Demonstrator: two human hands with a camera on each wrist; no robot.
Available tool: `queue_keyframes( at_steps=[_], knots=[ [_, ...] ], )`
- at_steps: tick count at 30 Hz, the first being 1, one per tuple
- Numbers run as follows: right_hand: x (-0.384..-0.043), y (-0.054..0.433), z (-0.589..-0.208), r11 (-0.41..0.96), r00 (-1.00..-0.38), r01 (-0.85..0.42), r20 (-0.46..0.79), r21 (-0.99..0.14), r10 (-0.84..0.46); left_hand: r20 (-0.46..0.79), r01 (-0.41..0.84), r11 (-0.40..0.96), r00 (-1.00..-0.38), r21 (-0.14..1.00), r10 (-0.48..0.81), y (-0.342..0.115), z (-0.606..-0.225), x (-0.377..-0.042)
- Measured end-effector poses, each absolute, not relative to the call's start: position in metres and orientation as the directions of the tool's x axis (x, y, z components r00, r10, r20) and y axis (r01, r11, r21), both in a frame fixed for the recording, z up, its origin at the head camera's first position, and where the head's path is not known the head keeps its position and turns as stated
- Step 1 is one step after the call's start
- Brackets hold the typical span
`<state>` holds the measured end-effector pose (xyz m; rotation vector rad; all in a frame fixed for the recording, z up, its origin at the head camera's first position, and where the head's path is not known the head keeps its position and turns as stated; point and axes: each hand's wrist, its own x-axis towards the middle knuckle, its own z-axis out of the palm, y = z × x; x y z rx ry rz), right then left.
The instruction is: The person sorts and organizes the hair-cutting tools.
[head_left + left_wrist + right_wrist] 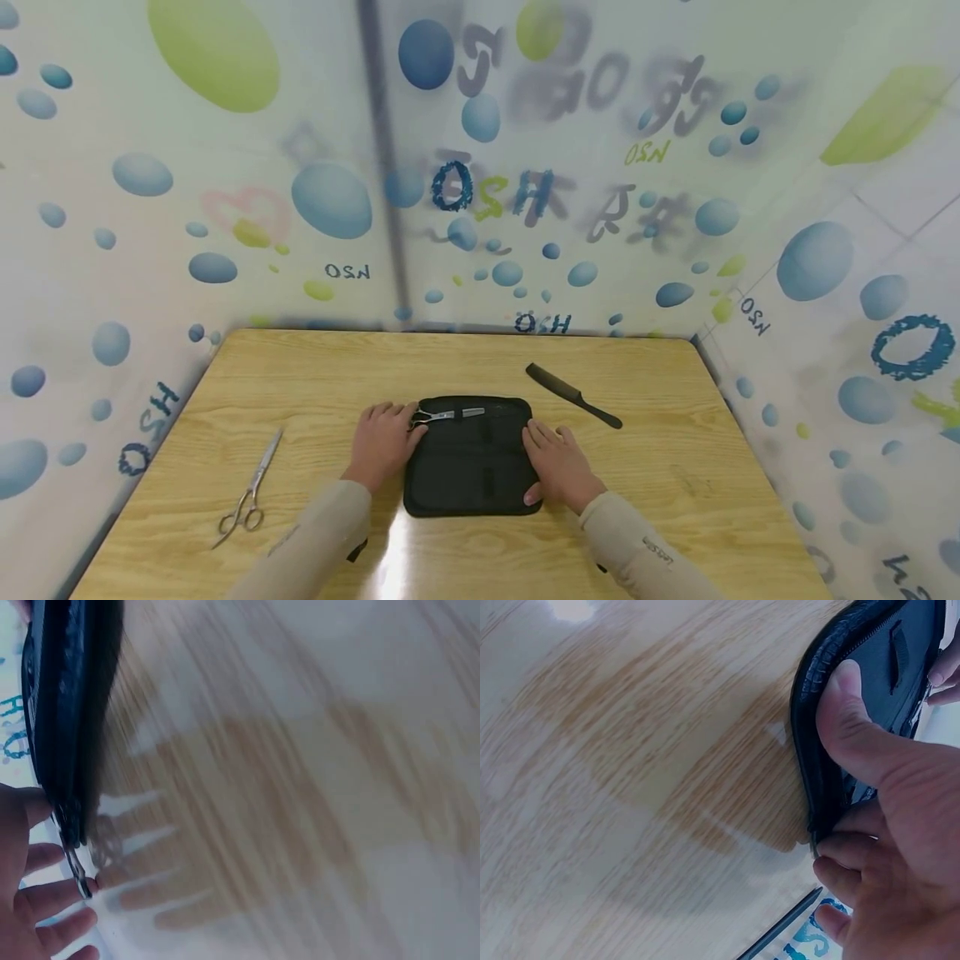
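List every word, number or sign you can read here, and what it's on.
"H2O": backwards, in blue and green, on the back wall.
Smaller lettering around the walls: also backwards, mostly too blurred to be sure.
Grey characters on the back wall: too blurred to read.
Right sleeve: dark lettering, too small.
Left sleeve: faint mark, unreadable.
Case, comb, loose scissors: no readable text.

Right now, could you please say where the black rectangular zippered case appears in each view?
Head: the black rectangular zippered case sits below centre.
Left wrist: the case, edge-on, runs down the upper left.
Right wrist: the case is at upper right, partly behind the bare right hand.
Shared landmark: the bare left hand, at the case's edge in every view.
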<state>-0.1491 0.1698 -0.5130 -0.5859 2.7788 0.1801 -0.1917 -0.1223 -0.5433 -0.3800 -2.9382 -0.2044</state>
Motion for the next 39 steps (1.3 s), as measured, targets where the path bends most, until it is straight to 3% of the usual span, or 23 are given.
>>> queue_keyframes(
  at_steps=[9, 23, 39],
  knots=[
    [-0.148, 0.169, -0.512, 0.91, -0.876, -0.41, -0.302, 0.057, -0.376, 0.282, 0.234, 0.95, -0.944, 0.205, 0.172, -0.114, -0.55, -0.192],
    [-0.151, 0.171, -0.514, 0.912, -0.873, -0.408, -0.308, 0.041, -0.377, 0.403, 0.312, 0.91, -0.896, 0.272, 0.187, -0.112, -0.56, -0.196],
    [-0.149, 0.169, -0.515, 0.906, -0.878, -0.419, -0.285, 0.068, -0.385, 0.402, 0.32, 0.87, -0.902, 0.375, 0.158, -0.112, -0.556, -0.197]
  ],
)
